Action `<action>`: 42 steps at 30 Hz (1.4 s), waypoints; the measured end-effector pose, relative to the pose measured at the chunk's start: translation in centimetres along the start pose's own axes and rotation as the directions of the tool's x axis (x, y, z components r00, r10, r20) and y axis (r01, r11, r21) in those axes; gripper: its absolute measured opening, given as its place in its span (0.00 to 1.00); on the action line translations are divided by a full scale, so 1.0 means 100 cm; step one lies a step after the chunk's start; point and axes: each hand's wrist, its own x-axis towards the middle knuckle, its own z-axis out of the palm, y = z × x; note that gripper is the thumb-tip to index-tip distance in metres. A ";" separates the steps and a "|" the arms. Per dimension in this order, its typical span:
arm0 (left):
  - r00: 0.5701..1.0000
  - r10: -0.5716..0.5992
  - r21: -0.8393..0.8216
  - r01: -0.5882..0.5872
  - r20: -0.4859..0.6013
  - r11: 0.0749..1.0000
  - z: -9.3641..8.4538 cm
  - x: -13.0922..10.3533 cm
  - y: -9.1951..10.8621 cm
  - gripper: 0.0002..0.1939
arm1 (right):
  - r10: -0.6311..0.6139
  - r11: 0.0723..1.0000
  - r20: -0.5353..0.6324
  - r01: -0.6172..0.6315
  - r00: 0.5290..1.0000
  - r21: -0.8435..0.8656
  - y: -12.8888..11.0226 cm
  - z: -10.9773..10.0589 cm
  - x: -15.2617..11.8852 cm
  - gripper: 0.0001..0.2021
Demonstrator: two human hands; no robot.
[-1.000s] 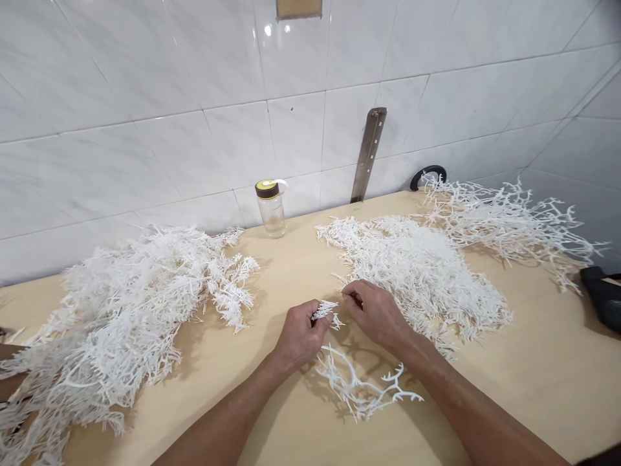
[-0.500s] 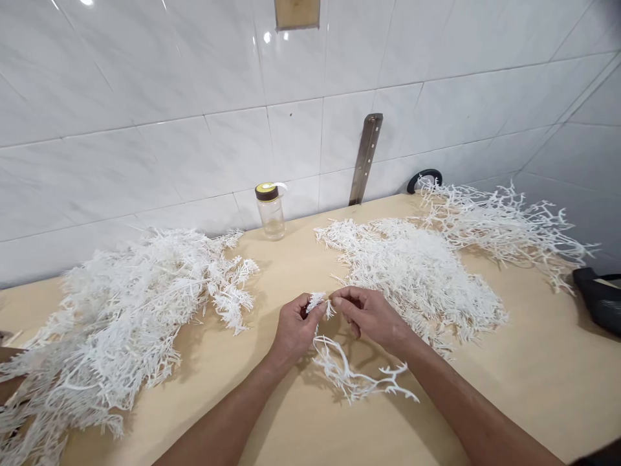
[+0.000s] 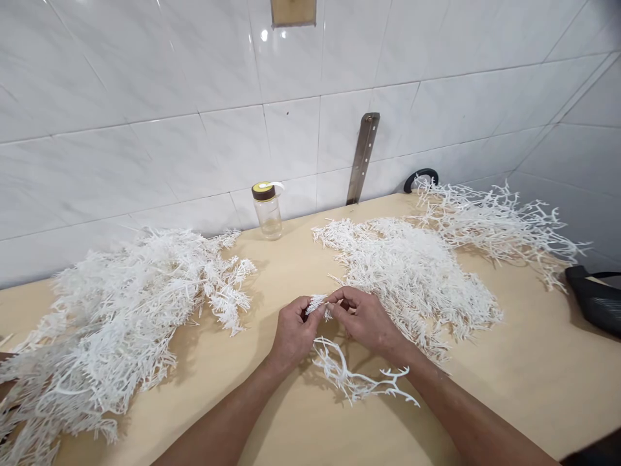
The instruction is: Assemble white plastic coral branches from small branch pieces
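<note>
Between my hands is a small white feathery plastic sprig. My left hand is closed on it, thumb and fingers pinching its base. My right hand has thumb and index finger pinched at the sprig's right end, touching close to the left thumb; the exact grip is partly hidden by the fingers. Just below them on the table lies a bare branched white plastic stem. A heap of small white sprigs spreads beyond my right hand.
A big pile of feathery white branches covers the left side of the table. Bare white stems lie at the back right. A clear jar, a metal strip and a black ring stand near the wall. A black object sits far right.
My right hand has moved slightly left, its fingertips now meeting the sprig at my left thumb. The view has shifted a little; the piles look the same.
</note>
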 end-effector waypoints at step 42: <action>0.998 0.039 -0.001 -0.039 -0.051 0.999 0.000 -0.006 0.001 0.16 | 0.146 0.921 0.267 -0.229 0.953 0.315 0.008 0.002 -0.001 0.17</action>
